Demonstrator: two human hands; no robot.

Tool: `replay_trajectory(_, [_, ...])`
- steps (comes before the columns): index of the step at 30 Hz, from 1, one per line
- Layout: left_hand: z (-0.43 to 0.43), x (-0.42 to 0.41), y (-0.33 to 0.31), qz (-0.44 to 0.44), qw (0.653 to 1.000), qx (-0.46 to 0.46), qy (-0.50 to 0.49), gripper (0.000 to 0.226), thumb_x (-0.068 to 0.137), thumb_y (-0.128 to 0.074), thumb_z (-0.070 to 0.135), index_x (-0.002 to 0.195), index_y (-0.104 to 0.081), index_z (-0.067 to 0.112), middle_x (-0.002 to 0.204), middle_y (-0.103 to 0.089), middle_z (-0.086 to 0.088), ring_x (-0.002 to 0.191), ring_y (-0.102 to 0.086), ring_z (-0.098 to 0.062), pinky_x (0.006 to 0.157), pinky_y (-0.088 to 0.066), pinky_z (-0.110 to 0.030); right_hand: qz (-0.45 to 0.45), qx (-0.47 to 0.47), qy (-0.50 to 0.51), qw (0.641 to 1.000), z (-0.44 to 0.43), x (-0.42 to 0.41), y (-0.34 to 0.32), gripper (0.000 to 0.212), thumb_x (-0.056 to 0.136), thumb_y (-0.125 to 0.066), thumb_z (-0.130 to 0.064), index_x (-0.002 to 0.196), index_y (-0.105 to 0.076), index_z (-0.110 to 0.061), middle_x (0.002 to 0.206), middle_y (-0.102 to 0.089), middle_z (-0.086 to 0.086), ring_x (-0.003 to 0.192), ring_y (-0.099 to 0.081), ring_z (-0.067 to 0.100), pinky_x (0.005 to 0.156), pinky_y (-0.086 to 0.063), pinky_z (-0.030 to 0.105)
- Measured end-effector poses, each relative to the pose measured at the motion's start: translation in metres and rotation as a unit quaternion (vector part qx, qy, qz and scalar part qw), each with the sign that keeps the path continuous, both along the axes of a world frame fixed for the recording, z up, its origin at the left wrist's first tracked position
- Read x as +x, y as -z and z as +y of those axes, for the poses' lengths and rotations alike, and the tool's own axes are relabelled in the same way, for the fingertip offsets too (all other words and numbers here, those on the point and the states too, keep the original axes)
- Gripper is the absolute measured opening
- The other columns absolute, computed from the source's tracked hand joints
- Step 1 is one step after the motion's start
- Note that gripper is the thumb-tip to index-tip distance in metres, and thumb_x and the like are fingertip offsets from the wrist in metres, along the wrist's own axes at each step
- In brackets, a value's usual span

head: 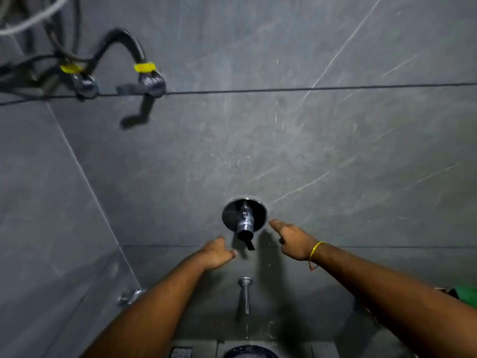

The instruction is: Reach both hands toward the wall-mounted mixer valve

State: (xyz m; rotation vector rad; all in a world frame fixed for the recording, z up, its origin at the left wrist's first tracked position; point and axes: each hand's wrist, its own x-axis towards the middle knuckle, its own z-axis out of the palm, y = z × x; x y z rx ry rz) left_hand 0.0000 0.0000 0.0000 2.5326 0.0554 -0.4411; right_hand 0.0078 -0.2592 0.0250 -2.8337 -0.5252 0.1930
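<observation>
Your right hand (291, 240) reaches toward the grey tiled wall (335, 140), forefinger stretched out and just beside the right rim of the round chrome plate of the shower mixer valve (244, 215); it holds nothing. Your left hand (215, 253) hangs relaxed and empty, just below and left of the valve's dark lever, apparently flanking it for a grip. Below, a chrome spout (245, 293) juts from the wall, water trickling under it towards a dark bucket (250, 352) at the bottom edge. Up left, two wall taps (152, 83) carry black hoses with yellow bands, well apart.
</observation>
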Motion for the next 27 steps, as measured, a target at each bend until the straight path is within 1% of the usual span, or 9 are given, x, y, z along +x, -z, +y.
replay_trajectory(3, [-0.024, 0.026, 0.033, 0.065, 0.992, -0.092, -0.065, 0.055, 0.085, -0.07, 0.035, 0.131, -0.054, 0.01, 0.128, -0.063, -0.012, 0.117, -0.061, -0.029, 0.085, -0.047, -0.034, -0.022, -0.005, -0.037, 0.999, 0.002, 0.036, 0.022, 0.08, 0.077, -0.056, -0.001, 0.153, -0.034, -0.012, 0.151, -0.05, 0.017, 0.133, -0.053, 0.035, 0.108, -0.047, 0.037])
replay_trajectory(5, [-0.04, 0.038, 0.051, 0.085, 0.967, -0.209, -0.121, 0.037, 0.079, -0.077, 0.018, 0.111, -0.061, 0.009, 0.108, -0.065, -0.013, 0.106, -0.061, -0.029, 0.082, -0.046, -0.034, -0.074, -0.02, -0.091, 0.993, 0.01, 0.057, 0.027, 0.083, 0.072, -0.061, -0.001, 0.151, -0.037, -0.012, 0.147, -0.054, 0.016, 0.126, -0.058, 0.037, 0.101, -0.051, 0.038])
replay_trajectory(7, [-0.059, 0.046, 0.066, 0.094, 0.925, -0.334, -0.158, 0.024, 0.073, -0.075, 0.004, 0.093, -0.063, 0.008, 0.101, -0.061, -0.017, 0.097, -0.058, -0.031, 0.085, -0.045, -0.039, -0.134, -0.027, -0.14, 0.981, 0.018, 0.078, 0.028, 0.086, 0.069, -0.065, 0.0, 0.151, -0.039, -0.006, 0.15, -0.051, 0.018, 0.129, -0.056, 0.038, 0.104, -0.05, 0.04])
replay_trajectory(9, [-0.076, 0.047, 0.076, 0.093, 0.89, -0.403, -0.189, 0.014, 0.085, -0.066, 0.006, 0.097, -0.062, 0.013, 0.1, -0.06, -0.01, 0.087, -0.058, -0.023, 0.08, -0.047, -0.037, -0.169, -0.048, -0.179, 0.968, 0.027, 0.093, 0.02, 0.079, 0.071, -0.066, -0.001, 0.147, -0.043, 0.0, 0.153, -0.048, 0.02, 0.134, -0.052, 0.037, 0.112, -0.046, 0.04])
replay_trajectory(12, [-0.085, 0.056, 0.087, 0.053, 0.883, -0.414, -0.214, 0.019, 0.1, -0.046, 0.01, 0.113, -0.059, 0.011, 0.103, -0.065, -0.006, 0.082, -0.06, -0.015, 0.071, -0.049, -0.033, -0.218, -0.076, -0.231, 0.945, 0.036, 0.11, 0.011, 0.053, 0.081, -0.064, -0.007, 0.133, -0.056, -0.001, 0.147, -0.055, 0.019, 0.126, -0.059, 0.037, 0.107, -0.047, 0.041])
replay_trajectory(15, [-0.082, 0.07, 0.09, 0.074, 0.889, -0.386, -0.237, 0.014, 0.091, -0.055, -0.005, 0.089, -0.067, 0.002, 0.093, -0.07, -0.012, 0.079, -0.064, -0.021, 0.067, -0.053, -0.029, -0.249, -0.088, -0.27, 0.926, 0.041, 0.121, 0.006, 0.038, 0.088, -0.06, -0.012, 0.125, -0.06, -0.006, 0.127, -0.068, 0.013, 0.11, -0.066, 0.036, 0.094, -0.051, 0.042])
replay_trajectory(20, [-0.077, 0.064, 0.085, 0.065, 0.898, -0.37, -0.229, 0.024, 0.086, -0.058, -0.012, 0.072, -0.065, 0.007, 0.075, -0.067, -0.01, 0.071, -0.062, -0.025, 0.065, -0.052, -0.029, -0.253, -0.192, -0.313, 0.895, 0.05, 0.137, -0.008, 0.036, 0.094, -0.053, -0.026, 0.128, -0.06, -0.018, 0.136, -0.063, 0.002, 0.121, -0.062, 0.028, 0.104, -0.044, 0.038])
replay_trajectory(24, [-0.077, 0.064, 0.09, 0.055, 0.894, -0.379, -0.231, 0.021, 0.088, -0.058, -0.011, 0.079, -0.066, 0.006, 0.082, -0.068, -0.013, 0.073, -0.064, -0.029, 0.077, -0.056, -0.043, -0.271, -0.217, -0.318, 0.882, 0.053, 0.139, -0.009, 0.028, 0.091, -0.052, -0.021, 0.117, -0.063, -0.021, 0.121, -0.069, 0.002, 0.109, -0.065, 0.029, 0.097, -0.047, 0.036])
replay_trajectory(27, [-0.076, 0.059, 0.091, 0.055, 0.9, -0.369, -0.225, 0.017, 0.089, -0.061, -0.006, 0.084, -0.067, 0.01, 0.096, -0.071, -0.015, 0.095, -0.068, -0.045, 0.101, -0.052, -0.057, -0.276, -0.224, -0.327, 0.876, 0.057, 0.14, -0.011, 0.027, 0.086, -0.058, -0.019, 0.112, -0.065, -0.02, 0.113, -0.07, 0.003, 0.105, -0.067, 0.028, 0.092, -0.046, 0.036])
